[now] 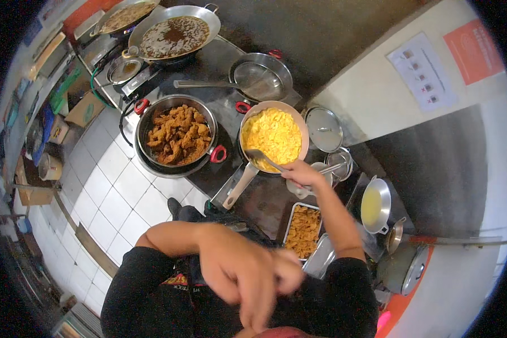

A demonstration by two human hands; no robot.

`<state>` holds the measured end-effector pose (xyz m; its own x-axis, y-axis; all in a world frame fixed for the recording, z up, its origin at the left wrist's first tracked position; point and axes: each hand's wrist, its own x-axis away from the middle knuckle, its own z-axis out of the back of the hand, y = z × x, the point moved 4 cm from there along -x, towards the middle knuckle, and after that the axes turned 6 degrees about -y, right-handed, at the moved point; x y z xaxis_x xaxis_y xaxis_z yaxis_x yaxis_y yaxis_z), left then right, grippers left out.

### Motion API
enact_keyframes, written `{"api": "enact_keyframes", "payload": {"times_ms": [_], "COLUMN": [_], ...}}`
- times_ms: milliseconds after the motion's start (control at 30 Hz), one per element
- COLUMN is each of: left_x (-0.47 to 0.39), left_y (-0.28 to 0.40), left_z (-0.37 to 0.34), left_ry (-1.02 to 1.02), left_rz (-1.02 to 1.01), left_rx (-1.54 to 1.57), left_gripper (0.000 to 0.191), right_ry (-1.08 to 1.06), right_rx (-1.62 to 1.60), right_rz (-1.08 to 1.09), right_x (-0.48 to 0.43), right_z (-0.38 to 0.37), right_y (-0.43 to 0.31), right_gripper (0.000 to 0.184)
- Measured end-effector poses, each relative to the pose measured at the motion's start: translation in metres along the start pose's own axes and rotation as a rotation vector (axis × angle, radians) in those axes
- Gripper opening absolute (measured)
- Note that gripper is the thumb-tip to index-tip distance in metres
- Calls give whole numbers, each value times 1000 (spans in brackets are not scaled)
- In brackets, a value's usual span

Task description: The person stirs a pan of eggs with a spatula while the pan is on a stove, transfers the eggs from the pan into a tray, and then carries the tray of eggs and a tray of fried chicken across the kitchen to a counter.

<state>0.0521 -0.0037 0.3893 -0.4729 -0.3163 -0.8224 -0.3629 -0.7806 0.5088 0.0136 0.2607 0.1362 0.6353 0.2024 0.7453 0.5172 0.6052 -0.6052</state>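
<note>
My right hand (302,174) grips the handle of a grey spatula (258,154), whose blade lies at the near left edge of the scrambled eggs (274,133). The eggs fill a beige frying pan (305,122) with its handle pointing toward me. My left hand (241,274) is raised close to the camera in front of my black shirt, blurred, with some fingers bent downward; whether it holds anything is unclear. Left of the pan, fried breaded pieces (179,135) lie in a steel pot (138,134) with red handles. More fried pieces (303,231) fill a tray near my right forearm.
A wok of bubbling oil (175,37) stands at the back left, with another wok (126,17) beyond. A long-handled strainer (257,80) rests over a pot behind the pan. A glass lid (324,129) and a metal bowl of yellow liquid (372,205) are at the right.
</note>
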Motion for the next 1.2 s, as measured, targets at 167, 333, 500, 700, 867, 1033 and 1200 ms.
{"api": "enact_keyframes", "payload": {"times_ms": [167,333,500,700,867,1033,1200], "left_x": [248,396,347,334,315,314,318], "left_y": [-101,-177,-211,-243,-248,-243,-245], "left_z": [-1,-60,-53,-72,-69,-68,-70], "left_ry": [1368,1227,1330,1553,1545,1518,1501], "left_rz": [1216,1722,1314,1220,1193,1248,1233], "left_rx": [-207,-369,379,673,679,605,649], "left_gripper": [15,37,35,37,37,39,37], "right_ry": [377,644,597,228,224,690,628], "right_rx": [-391,-519,-467,48,500,295,333], "right_rz": [40,99,33,-134,-138,-159,-24], "right_x": [-58,-63,24,76,30,-19,-28], "right_z": [-43,-15,36,24,-42,-46,32], "right_y": [0,2,12,-25,-14,28,41], "right_gripper": [34,32,26,22,22,34,29]}}
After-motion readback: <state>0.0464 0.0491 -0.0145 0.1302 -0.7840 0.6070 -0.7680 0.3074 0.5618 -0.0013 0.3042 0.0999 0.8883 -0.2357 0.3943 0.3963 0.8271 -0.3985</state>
